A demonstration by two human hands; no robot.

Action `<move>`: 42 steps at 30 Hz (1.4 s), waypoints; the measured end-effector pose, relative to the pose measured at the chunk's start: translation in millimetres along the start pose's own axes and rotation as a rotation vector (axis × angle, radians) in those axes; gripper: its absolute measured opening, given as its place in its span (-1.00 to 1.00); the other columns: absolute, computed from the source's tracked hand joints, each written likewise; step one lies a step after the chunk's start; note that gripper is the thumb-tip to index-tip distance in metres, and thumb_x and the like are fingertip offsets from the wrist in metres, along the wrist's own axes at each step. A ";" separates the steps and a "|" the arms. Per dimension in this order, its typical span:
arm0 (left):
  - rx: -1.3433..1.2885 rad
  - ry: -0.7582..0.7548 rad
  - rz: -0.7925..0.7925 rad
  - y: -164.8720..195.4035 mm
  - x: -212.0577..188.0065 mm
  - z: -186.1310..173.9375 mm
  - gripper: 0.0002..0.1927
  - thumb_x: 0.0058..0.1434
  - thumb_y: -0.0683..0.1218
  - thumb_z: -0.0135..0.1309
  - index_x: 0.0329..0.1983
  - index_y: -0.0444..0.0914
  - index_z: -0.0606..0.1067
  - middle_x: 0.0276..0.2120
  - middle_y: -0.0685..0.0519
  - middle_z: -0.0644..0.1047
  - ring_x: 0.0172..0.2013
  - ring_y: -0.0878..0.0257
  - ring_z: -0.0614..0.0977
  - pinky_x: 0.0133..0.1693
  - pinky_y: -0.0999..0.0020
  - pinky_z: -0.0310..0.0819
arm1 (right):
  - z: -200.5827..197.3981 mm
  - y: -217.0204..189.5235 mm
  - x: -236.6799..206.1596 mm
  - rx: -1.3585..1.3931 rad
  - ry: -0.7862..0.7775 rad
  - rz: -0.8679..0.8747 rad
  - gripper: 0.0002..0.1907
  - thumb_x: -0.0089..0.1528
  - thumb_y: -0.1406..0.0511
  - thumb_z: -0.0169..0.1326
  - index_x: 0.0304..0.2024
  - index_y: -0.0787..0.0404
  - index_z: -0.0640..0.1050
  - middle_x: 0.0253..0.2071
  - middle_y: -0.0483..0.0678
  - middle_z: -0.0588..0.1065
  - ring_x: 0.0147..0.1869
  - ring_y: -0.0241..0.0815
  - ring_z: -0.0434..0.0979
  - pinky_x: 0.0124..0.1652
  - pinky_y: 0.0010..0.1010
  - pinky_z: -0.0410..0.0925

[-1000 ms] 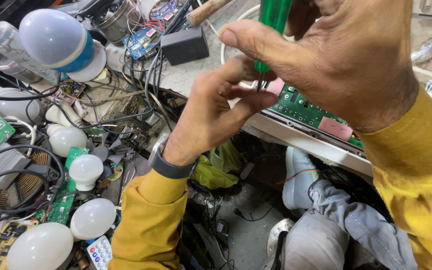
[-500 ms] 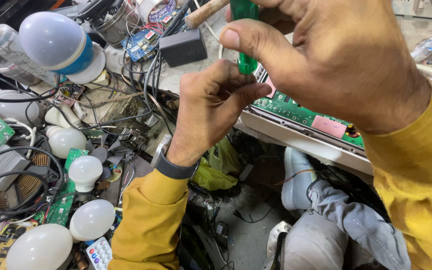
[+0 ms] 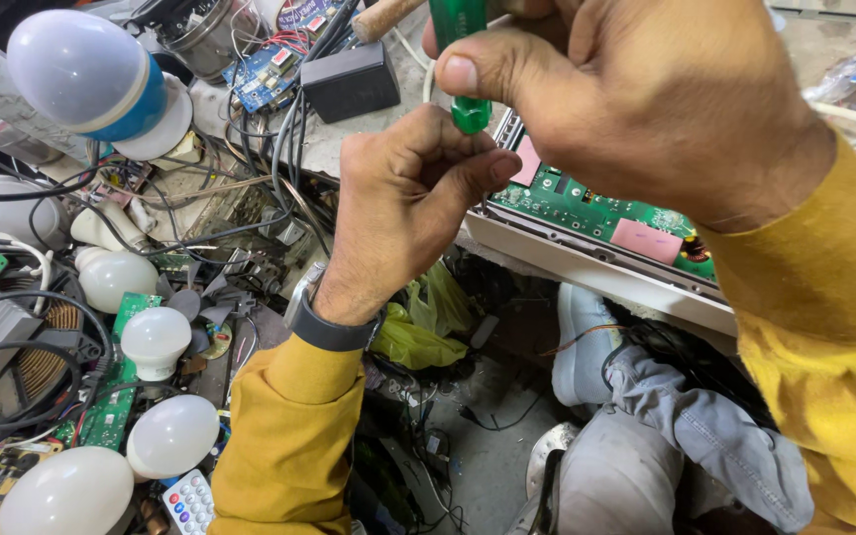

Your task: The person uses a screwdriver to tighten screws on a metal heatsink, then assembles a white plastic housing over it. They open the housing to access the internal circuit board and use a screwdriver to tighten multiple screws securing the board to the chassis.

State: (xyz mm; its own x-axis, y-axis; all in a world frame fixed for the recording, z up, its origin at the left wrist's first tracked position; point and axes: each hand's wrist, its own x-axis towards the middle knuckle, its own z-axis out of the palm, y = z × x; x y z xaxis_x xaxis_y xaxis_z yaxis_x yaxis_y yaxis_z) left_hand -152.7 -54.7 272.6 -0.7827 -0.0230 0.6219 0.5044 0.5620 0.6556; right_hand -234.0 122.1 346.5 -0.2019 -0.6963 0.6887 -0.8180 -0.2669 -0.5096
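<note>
To the far left of the left hand's grip lay a clutter of white dome-shaped plastic bulbs (image 3: 156, 337), black cables and small green circuit scraps on the crowded tabletop (image 3: 369, 144). A larger white bulb with a blue collar (image 3: 86, 74) sat up and to the left, and a black box-shaped adapter (image 3: 351, 81) rested just above and left of that grip.

The left hand (image 3: 403, 208), in a mustard-yellow sleeve with a dark wristband, was curled into a loose fist, its thumb and fingers pressed together around what appeared to be the thin shaft below the screwdriver handle; the shaft itself was hidden, so I could not tell how firmly it was pinched.

Directly above that grip stood the green translucent plastic screwdriver handle (image 3: 463, 50), upright. Compared with a second before, the handle had risen toward the top edge of the view and the left fist had closed in tighter under it, which suggested the tool was being steadied and turned on one spot.

The right hand (image 3: 636, 99) was clamped on the handle, thumb laid across its front.

Below and right of both grips lay the green rectangular circuit board with pink patches (image 3: 596, 213), seated in a white tray-like housing (image 3: 587, 267). The tip seemed to meet the board's near-left corner, though the fist covered the contact.
</note>
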 end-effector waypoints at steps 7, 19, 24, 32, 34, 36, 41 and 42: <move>0.094 -0.053 -0.157 3.8 0.3 7.8 -0.86 0.29 -0.21 0.29 -0.21 -0.36 0.55 -0.42 0.06 0.58 -0.41 0.37 0.55 -0.34 0.45 0.47 | 7.9 24.9 -11.5 -0.109 0.166 0.070 -0.69 0.39 0.41 0.11 0.16 0.28 0.40 -0.05 -0.05 0.56 0.03 -0.26 0.67 0.07 -0.39 0.56; 0.493 -0.462 -0.402 1.4 0.6 7.3 -0.49 0.07 0.00 0.41 0.07 -0.28 0.61 -0.41 -0.05 0.67 -0.45 0.13 0.72 -0.35 0.20 0.59 | 5.6 0.3 -12.8 -0.253 0.486 -0.005 -0.43 0.35 0.27 0.21 0.28 -0.01 0.21 -0.05 -0.14 0.59 -0.05 -0.32 0.74 -0.05 -0.49 0.55; 0.335 -0.408 -0.228 -9.8 5.0 2.9 -0.54 0.09 -0.01 0.38 0.04 -0.27 0.61 -0.29 -0.04 0.67 -0.35 0.17 0.71 -0.28 0.23 0.58 | 27.7 -37.1 -1.0 -0.361 0.278 0.294 -0.46 0.37 0.15 0.10 0.35 -0.02 0.28 -0.24 -0.17 0.58 -0.36 -0.26 0.61 -0.34 -0.42 0.50; 0.299 -0.410 -0.332 -20.6 -0.3 2.4 -0.49 0.14 -0.01 0.34 0.17 -0.23 0.58 -0.04 -0.08 0.66 -0.17 0.18 0.66 -0.16 0.26 0.56 | -15.7 -21.4 -37.5 -0.507 0.381 -0.007 -0.74 0.35 0.27 0.06 0.08 0.17 0.45 -0.24 -0.02 0.54 -0.25 -0.03 0.58 -0.22 -0.21 0.43; 0.260 -0.405 -0.346 -23.7 -2.9 2.9 -0.47 0.16 -0.01 0.33 0.20 -0.22 0.57 0.03 -0.09 0.66 -0.12 0.18 0.65 -0.13 0.27 0.55 | -54.9 -22.3 -69.4 -0.611 0.241 0.063 -0.79 0.34 0.31 0.06 0.01 0.21 0.50 -0.25 0.02 0.53 -0.22 0.03 0.57 -0.20 -0.16 0.42; 0.197 -0.345 -0.233 -26.5 -3.0 4.0 -0.46 0.17 -0.01 0.32 0.23 -0.21 0.56 0.09 -0.10 0.65 -0.08 0.19 0.63 -0.10 0.27 0.55 | -86.4 -17.3 -101.5 -0.773 0.105 0.248 -0.84 0.34 0.34 0.05 -0.05 0.26 0.54 -0.25 0.06 0.53 -0.19 0.09 0.57 -0.17 -0.11 0.40; 0.206 -0.300 -0.214 -29.4 5.5 7.7 -0.50 0.21 -0.04 0.29 0.23 -0.23 0.55 0.15 -0.11 0.60 0.01 0.21 0.62 -0.10 0.37 0.49 | -117.9 10.4 -167.9 -1.091 -0.235 0.842 -0.76 0.27 0.15 0.16 -0.14 0.12 0.67 -0.36 0.13 0.59 -0.23 0.19 0.61 -0.19 0.04 0.44; 0.195 -0.302 -0.325 -29.4 7.2 7.6 -0.48 0.20 -0.02 0.29 0.24 -0.19 0.56 0.19 -0.07 0.60 -0.09 0.17 0.63 -0.23 0.38 0.52 | -120.5 14.5 -177.4 -1.117 -0.272 0.890 -0.76 0.25 0.14 0.16 -0.14 0.09 0.68 -0.34 0.12 0.60 -0.22 0.19 0.61 -0.19 0.03 0.45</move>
State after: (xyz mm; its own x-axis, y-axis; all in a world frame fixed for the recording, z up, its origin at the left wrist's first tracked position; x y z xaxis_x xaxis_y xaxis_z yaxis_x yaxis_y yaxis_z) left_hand -176.0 -65.2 254.5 -0.9739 0.0016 0.2269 0.1608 0.7103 0.6853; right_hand -274.9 322.1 279.0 -0.8537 -0.4872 0.1838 -0.4889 0.8715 0.0392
